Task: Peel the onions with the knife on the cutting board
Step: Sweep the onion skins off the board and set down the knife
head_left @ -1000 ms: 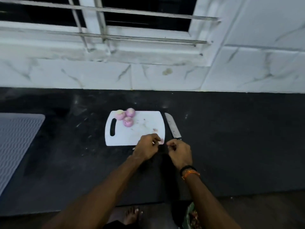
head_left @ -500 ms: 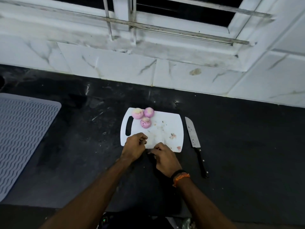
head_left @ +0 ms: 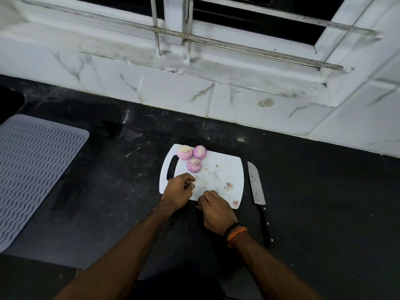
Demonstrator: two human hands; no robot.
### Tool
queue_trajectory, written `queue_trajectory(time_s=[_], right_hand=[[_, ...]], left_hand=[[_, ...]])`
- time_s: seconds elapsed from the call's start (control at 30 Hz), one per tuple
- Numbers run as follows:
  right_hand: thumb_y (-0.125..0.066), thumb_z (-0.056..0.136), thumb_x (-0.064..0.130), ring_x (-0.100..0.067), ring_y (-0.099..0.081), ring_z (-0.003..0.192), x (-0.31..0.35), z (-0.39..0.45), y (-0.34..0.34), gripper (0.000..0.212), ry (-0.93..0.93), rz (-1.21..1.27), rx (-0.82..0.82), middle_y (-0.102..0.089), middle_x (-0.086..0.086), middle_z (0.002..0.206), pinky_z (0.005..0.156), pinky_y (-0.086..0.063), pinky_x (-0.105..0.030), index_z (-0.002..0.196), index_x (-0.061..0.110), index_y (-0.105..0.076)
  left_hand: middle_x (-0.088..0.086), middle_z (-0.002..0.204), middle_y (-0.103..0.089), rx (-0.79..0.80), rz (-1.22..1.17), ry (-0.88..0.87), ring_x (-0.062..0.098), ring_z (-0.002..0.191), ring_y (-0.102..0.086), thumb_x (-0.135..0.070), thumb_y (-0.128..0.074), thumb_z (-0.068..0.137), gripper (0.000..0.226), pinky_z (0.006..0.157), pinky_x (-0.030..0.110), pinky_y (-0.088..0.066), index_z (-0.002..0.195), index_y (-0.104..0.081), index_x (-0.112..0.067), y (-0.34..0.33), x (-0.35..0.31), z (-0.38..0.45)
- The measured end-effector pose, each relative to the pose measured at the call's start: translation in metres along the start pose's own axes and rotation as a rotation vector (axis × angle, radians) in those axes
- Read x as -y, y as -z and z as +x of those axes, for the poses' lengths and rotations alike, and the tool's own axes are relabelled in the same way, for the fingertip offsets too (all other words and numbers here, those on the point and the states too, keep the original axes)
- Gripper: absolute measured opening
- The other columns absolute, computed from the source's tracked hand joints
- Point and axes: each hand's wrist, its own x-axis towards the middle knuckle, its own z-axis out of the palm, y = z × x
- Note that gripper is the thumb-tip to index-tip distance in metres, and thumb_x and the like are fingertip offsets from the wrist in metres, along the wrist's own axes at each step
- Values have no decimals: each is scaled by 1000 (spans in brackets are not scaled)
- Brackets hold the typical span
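Onions (head_left: 193, 156), three peeled, sit on my cutting board's (head_left: 225, 169) far-left corner; knife (head_left: 257, 191) lies just right of it. My left hand (head_left: 176, 190) and right hand (head_left: 216, 210) have fingers curled at its near edge, possibly pinching peel scraps; I cannot tell.

Onions (head_left: 191, 156) on cutting board's (head_left: 225, 169) far-left corner, knife (head_left: 258, 195) just right
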Motion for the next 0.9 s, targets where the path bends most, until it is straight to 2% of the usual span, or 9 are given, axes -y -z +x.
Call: queue_trajectory(time_s=[0.13, 0.23, 0.33, 0.47, 0.57, 0.63, 0.73, 0.8, 0.9], right_hand=[[-56, 85, 4, -19, -51, 93, -10, 3, 9, 14, -222, 121, -94, -54, -3, 99, 74, -45, -28, 94, 14, -59], [-58, 89, 5, -22, -58, 93, -28, 8, 17, 12, -394, 195, -139, -60, -3, 98, 76, -49, -32, 94, 13, -65], [-61, 90, 9, -25, -64, 94, -35, 6, 20, 18, -431, 205, -126, -66, -5, 100, 79, -52, -33, 102, 12, -74], [-66, 88, 14, -18, -64, 92, -23, -3, 15, 18, -441, 282, -237, -66, 1, 101, 82, -53, -28, 104, 15, -74], [-72, 86, 21, -11, -61, 86, -15, -5, 6, 16, -448, 347, -185, -60, 6, 99, 74, -48, -21, 101, 19, -71], [-73, 84, 15, -10, -62, 80, -16, -1, 2, 13, -478, 391, -170, -59, 8, 95, 71, -49, -22, 96, 20, -71], [-77, 81, 10, 2, -57, 68, -23, 10, 8, 12, -542, 479, -165, -60, 13, 85, 69, -43, -9, 83, 21, -74], [-82, 77, 14, 4, -58, 67, -30, 17, 13, 11, -559, 523, -154, -63, 15, 80, 68, -45, -9, 78, 23, -75], [-85, 76, 23, 0, -62, 71, -39, 24, 18, 9, -598, 537, -138, -67, 13, 79, 71, -51, -17, 75, 24, -76]], left_hand=[[-4, 94, -72, -16, 16, 9, 8, 83, -64, -9, -63, 90, 18, 73, 22, -52, 106, -71, -15, 0, 2, 2], [-2, 102, -73, -32, 57, -8, 14, 93, -66, -9, -61, 91, 20, 84, 27, -53, 108, -71, -13, -1, 1, 2], [4, 108, -72, -44, 112, -87, 21, 102, -65, -6, -58, 90, 25, 89, 33, -52, 112, -70, -11, -8, -2, -1], [7, 119, -67, -81, 202, -180, 27, 110, -55, -2, -57, 87, 32, 89, 32, -44, 117, -66, -9, -20, 0, -6], [15, 114, -68, -123, 213, -194, 35, 105, -58, 2, -56, 80, 37, 92, 40, -48, 116, -66, -3, -26, -3, -9], [19, 105, -70, -114, 229, -231, 40, 95, -64, -3, -60, 73, 39, 86, 46, -53, 111, -68, 0, -30, -4, -10], [19, 104, -71, -58, 252, -256, 42, 93, -66, -12, -71, 64, 48, 87, 49, -52, 110, -68, 2, -36, -8, -7], [20, 107, -71, -53, 273, -265, 44, 94, -66, -16, -62, 62, 52, 88, 49, -52, 110, -68, 3, -39, -12, -2], [20, 108, -72, -62, 299, -305, 43, 92, -68, -26, -48, 71, 52, 86, 48, -53, 108, -69, 2, -43, -16, 3]])
